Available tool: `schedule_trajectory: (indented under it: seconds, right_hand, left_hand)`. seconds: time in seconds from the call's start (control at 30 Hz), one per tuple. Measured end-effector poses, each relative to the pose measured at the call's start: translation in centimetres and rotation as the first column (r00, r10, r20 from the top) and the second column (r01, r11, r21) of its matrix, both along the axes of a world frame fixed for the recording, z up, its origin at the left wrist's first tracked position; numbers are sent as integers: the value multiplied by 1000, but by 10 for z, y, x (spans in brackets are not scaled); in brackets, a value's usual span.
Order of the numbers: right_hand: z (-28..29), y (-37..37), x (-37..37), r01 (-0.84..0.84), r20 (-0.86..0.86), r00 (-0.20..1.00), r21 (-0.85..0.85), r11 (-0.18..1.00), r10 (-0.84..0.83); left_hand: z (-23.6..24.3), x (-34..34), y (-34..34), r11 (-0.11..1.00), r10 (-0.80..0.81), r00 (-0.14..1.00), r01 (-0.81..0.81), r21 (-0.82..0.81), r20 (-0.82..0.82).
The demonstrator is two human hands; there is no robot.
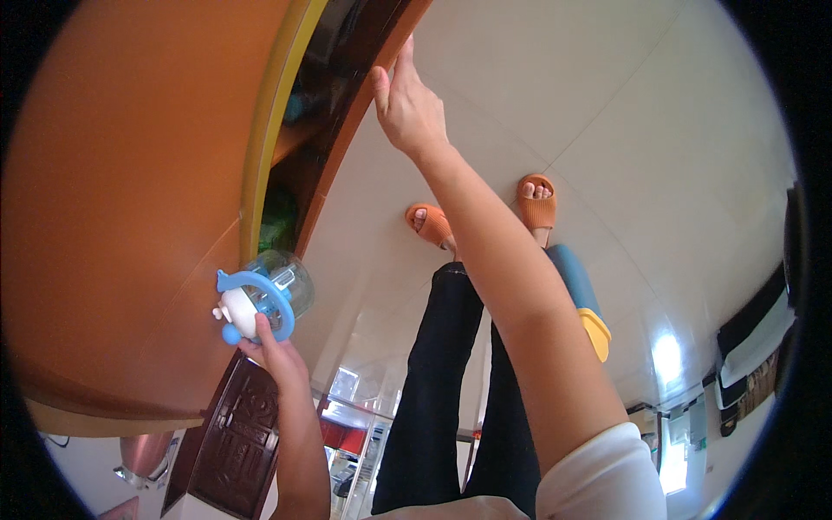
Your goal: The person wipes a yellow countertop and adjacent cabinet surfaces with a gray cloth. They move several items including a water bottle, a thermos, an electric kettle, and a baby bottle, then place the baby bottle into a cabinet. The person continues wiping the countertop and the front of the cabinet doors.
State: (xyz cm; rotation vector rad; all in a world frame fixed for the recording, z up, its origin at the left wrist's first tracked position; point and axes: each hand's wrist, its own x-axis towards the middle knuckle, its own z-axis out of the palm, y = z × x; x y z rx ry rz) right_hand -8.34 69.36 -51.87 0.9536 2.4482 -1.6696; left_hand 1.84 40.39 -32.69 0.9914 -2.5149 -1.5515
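Near the yellow rim (267, 121) of a big brown tabletop (130, 173), the left hand (279, 357) pinches a clear jar (300, 282). Its thumb lies on top, beside the white lid (238, 312) and the round blue handle (284, 310). A little blue ball (230, 334) sticks out next to the lid. Farther up, the right hand (411, 108) is at a long brown panel (343, 130). Its thumb and fingers are spread apart, and it touches the panel's edge. Between the rim and the panel is a dark gap. Something green (277, 217) sits in there, but it is too dark to tell what it is. Two feet in orange slippers (538, 208) stand on the shiny pale floor (667, 147). A blue thing with a yellow end (596, 334) peeks out from behind the right arm (511, 269).
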Motion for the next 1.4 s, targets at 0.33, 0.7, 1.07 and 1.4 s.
schedule_trajectory:
  seconds: [0.33, 0.7, 1.07, 1.4]
  right_hand:
    - [-18, -5, 10, 28, -64, 998, 43, 999, -26]
    - [-22, -10, 17, -3, -30, 1000, 31, 1000, 4]
    - [-44, -9, 27, -1, -96, 995, -64, 998, -5]
    - [-67, -15, 39, 22, -229, 972, -157, 987, -58]
  left_hand:
    - [-42, -2, 6, 817, 265, 950, -312, 486, 164]
    - [-63, -34, -28, -137, 282, 559, -781, 609, 780]
    - [-96, -33, -49, 299, 255, 725, -688, 661, 640]
    - [-124, -41, -71, 112, 370, 567, -814, 570, 736]
